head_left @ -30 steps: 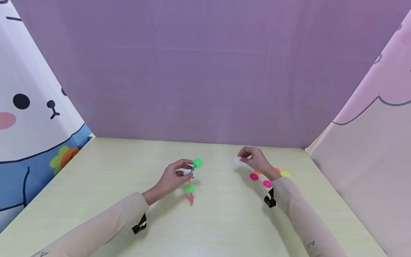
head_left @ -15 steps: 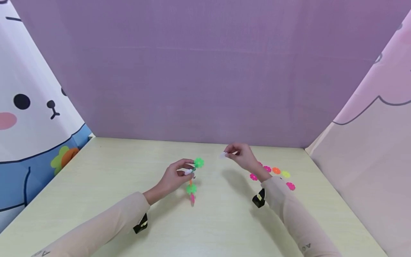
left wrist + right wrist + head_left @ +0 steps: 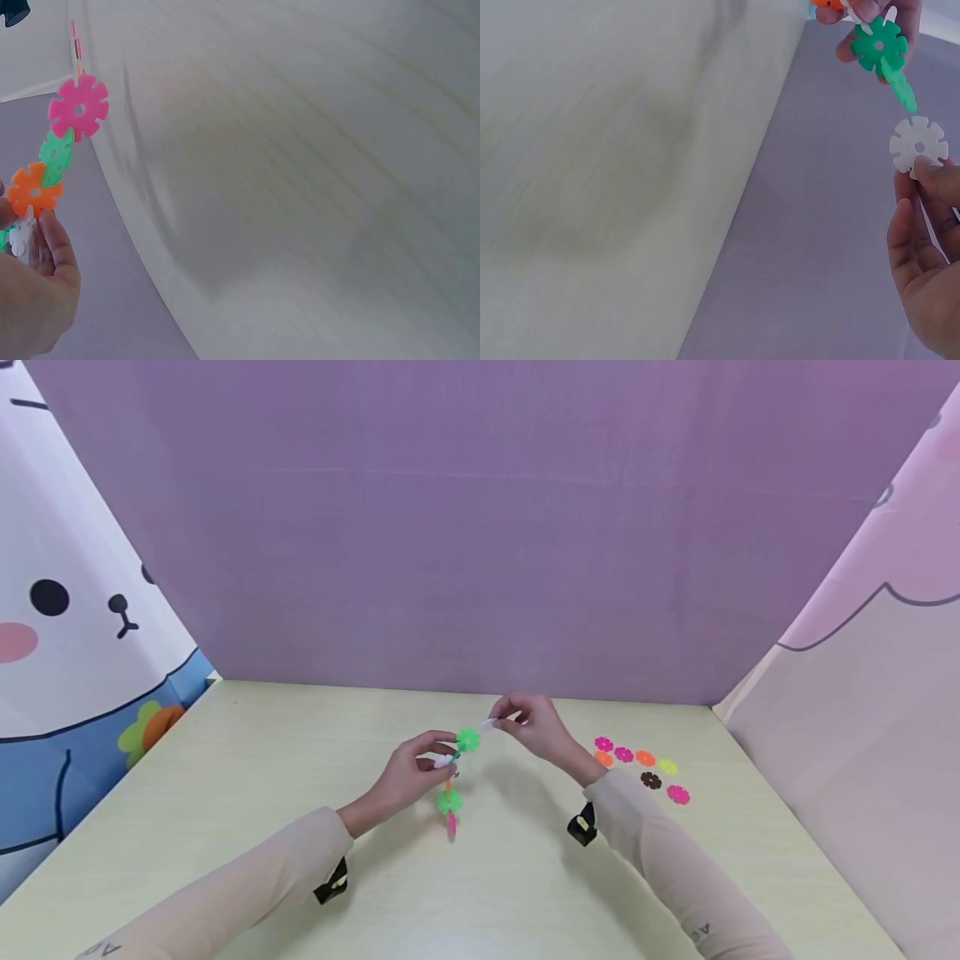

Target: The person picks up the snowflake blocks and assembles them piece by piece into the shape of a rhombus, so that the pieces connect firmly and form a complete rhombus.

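My left hand (image 3: 397, 785) pinches a chain of notched plastic snowflake discs. In the left wrist view its pink disc (image 3: 90, 109), green disc (image 3: 56, 154), orange disc (image 3: 26, 180) and white disc (image 3: 21, 238) interlock, edge slot to edge slot. From the fingers the chain's pink end hangs down. At the upper end, a dark green disc (image 3: 865, 52) carries a light green disc (image 3: 901, 91) standing out from it. My right hand (image 3: 534, 727) pinches a loose white disc (image 3: 905, 142) between thumb and fingers. A small gap separates this disc from the light green one.
Several loose discs lie on the table at the right, among them an orange disc (image 3: 646, 758), a yellow disc (image 3: 667, 767), a brown disc (image 3: 651, 781) and a pink disc (image 3: 678, 795). A purple panel (image 3: 480, 543) rises behind the pale wooden table (image 3: 510, 893).
My right hand has moved left with the white disc, from over by the loose discs to beside the chain's light green end. The left hand has barely shifted.
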A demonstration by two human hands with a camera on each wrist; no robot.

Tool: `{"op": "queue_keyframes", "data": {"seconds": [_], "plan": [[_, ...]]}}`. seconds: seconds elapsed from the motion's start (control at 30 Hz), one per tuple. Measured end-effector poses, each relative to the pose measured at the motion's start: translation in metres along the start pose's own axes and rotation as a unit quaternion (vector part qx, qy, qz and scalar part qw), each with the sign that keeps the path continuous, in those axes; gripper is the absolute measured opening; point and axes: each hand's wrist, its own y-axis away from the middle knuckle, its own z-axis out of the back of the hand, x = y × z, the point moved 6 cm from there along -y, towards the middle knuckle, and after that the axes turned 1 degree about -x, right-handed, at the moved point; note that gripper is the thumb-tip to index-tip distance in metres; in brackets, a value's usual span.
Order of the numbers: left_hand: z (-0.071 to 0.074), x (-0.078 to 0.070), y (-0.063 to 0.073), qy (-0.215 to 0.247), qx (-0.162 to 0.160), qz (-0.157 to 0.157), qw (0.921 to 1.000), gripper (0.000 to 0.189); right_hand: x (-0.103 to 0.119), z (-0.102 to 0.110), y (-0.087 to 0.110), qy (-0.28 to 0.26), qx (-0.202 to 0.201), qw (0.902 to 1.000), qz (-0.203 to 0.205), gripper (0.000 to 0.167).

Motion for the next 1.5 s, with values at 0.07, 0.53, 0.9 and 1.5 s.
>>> {"op": "queue_keyframes", "data": {"seconds": [0.07,0.53,0.9,1.5], "plan": [[0.0,-0.001,0.0,0.004,0.002,-0.001,1.0,0.039,0.012,0.0,0.002,0.004,0.005,1.0,0.007,0.006],[-0.003,0.002,0.0,0.004,0.0,0.013,0.9999,0.036,-0.007,-0.009,-0.005,0.04,0.027,0.9967,0.065,0.006],[-0.001,-0.024,0.006,0.015,-0.029,0.018,0.9993,0.028,0.003,-0.014,-0.001,0.051,0.026,0.9921,0.112,0.007],[-0.005,0.002,0.0,-0.01,-0.037,0.03,0.9988,0.026,0.002,-0.019,0.005,0.081,0.036,0.9886,0.122,0.01]]}}
